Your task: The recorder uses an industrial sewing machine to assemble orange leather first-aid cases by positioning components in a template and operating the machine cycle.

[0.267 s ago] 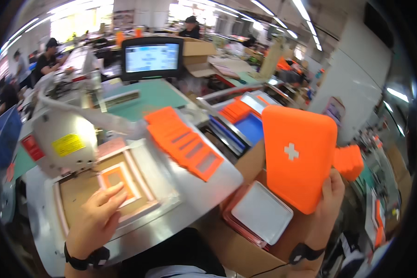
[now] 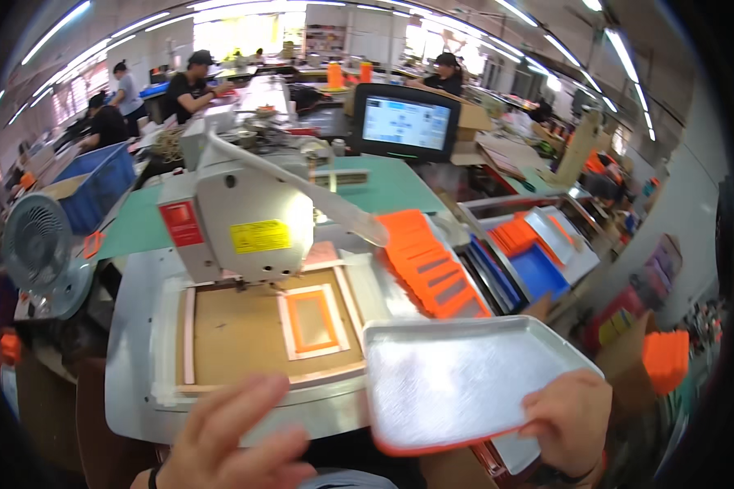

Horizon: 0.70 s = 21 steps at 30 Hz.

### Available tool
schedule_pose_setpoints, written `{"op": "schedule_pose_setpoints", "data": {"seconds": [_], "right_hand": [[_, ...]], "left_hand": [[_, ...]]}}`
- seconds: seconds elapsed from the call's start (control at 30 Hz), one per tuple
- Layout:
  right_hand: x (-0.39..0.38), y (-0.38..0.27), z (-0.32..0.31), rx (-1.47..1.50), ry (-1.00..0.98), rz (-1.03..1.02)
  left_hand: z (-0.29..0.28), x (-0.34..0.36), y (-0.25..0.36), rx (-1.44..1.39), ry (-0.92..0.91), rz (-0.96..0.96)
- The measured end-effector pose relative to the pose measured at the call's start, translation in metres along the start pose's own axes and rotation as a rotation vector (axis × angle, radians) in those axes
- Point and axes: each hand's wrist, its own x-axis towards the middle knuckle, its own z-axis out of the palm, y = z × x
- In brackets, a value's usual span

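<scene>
My right hand (image 2: 569,420) grips the right end of a rectangular tray-like case (image 2: 457,379), silvery inside with an orange underside, held tilted at the front right. Beneath it, another pale piece (image 2: 514,452) partly shows. My left hand (image 2: 245,436), blurred, has its fingers apart at the lower middle, touching nothing that I can make out. Beyond it, a jig board (image 2: 228,330) with an orange-edged frame (image 2: 310,318) lies under the grey sewing machine head (image 2: 245,204). Orange cut-out pieces (image 2: 432,281) lie on the metal table (image 2: 139,350) to the right of the machine.
A monitor (image 2: 404,122) stands behind. At left are a fan (image 2: 41,240) and blue crate (image 2: 90,183). Trays of orange pieces (image 2: 522,248) and a cardboard box (image 2: 620,359) are at right. Co-workers (image 2: 187,94) (image 2: 440,77) are at benches in the background.
My right hand has turned the orange case over, silvery side up, and brought it lower. My left hand has moved down, away from the jig. My view has swung left.
</scene>
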Motion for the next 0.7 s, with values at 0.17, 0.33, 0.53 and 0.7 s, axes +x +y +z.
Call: {"op": "schedule_pose_setpoints", "data": {"seconds": [0.17,0.33,0.53,0.7], "right_hand": [[0.068,-0.039,0.022,0.236,-0.168,-0.427],[0.092,-0.042,0.031,0.196,-0.125,-0.477],[0.111,0.009,0.089,0.273,-0.112,-0.268],[0.123,0.02,0.122,0.443,-0.164,-0.209]], "left_hand": [[-0.015,-0.011,0.009,0.121,-0.307,-0.004],[-0.027,-0.015,-0.012,0.091,-0.177,-0.151],[-0.033,-0.032,-0.08,0.016,-0.28,-0.353],[-0.022,-0.034,-0.11,0.045,-0.209,-0.351]]}}
